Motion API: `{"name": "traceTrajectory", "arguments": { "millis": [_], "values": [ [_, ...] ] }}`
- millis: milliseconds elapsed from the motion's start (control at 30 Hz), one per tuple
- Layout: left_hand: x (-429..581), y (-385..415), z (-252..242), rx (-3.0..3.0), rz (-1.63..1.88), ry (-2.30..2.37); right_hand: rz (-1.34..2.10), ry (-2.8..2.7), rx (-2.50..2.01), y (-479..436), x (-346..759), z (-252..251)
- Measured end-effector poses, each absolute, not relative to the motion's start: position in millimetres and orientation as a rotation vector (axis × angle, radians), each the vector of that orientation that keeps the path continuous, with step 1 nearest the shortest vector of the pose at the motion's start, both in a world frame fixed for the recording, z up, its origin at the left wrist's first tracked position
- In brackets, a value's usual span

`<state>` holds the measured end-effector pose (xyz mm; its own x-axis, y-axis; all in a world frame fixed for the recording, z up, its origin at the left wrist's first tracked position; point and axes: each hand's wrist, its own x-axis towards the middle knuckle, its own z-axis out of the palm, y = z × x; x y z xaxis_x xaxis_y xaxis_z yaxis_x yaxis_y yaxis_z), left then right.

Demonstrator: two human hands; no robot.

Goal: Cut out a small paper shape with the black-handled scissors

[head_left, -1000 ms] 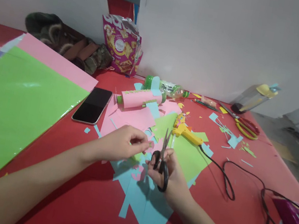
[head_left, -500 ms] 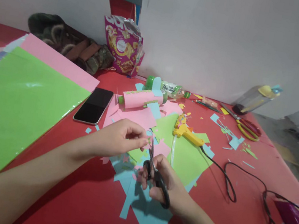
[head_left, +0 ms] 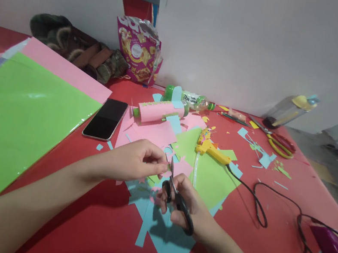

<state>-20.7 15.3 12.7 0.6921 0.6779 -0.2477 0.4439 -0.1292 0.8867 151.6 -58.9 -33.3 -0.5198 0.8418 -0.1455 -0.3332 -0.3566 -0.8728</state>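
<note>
Black-handled scissors (head_left: 181, 207) are in my right hand (head_left: 190, 202), fingers through the loops and blades pointing up and away. My left hand (head_left: 143, 161) pinches a tiny scrap of green paper (head_left: 169, 167) right beside the blades, which look slightly parted. Under both hands lie overlapping sheets and offcuts: blue paper (head_left: 167, 248), green paper (head_left: 213, 191) and pink paper (head_left: 154, 132). Just beyond them rests a tube wrapped in pink paper (head_left: 158, 111), with green showing at its ends. A yellow glue gun (head_left: 213, 152) lies on the green paper to the right.
At left are a large green sheet (head_left: 25, 127) and a phone (head_left: 105, 119). Behind stand a snack bag (head_left: 139, 53), a lying green bottle (head_left: 197, 102) and an upright clear bottle (head_left: 289, 113). Yellow-and-red-handled scissors (head_left: 278, 146), a black cable (head_left: 259, 208) and a purple power strip (head_left: 333, 251) occupy the right.
My left hand has shifted slightly down and right, toward the scissor blades. The right hand stays nearly in place, the scissors tilting only a little.
</note>
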Motion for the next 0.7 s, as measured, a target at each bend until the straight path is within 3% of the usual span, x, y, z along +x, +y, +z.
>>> {"name": "traceTrajectory", "arguments": {
  "millis": [700],
  "values": [
    [-19.2,13.9,10.4,1.636,0.217,0.855,2.032,-1.088,-0.680,-57.6,155.0,-34.7]
  ]
}}
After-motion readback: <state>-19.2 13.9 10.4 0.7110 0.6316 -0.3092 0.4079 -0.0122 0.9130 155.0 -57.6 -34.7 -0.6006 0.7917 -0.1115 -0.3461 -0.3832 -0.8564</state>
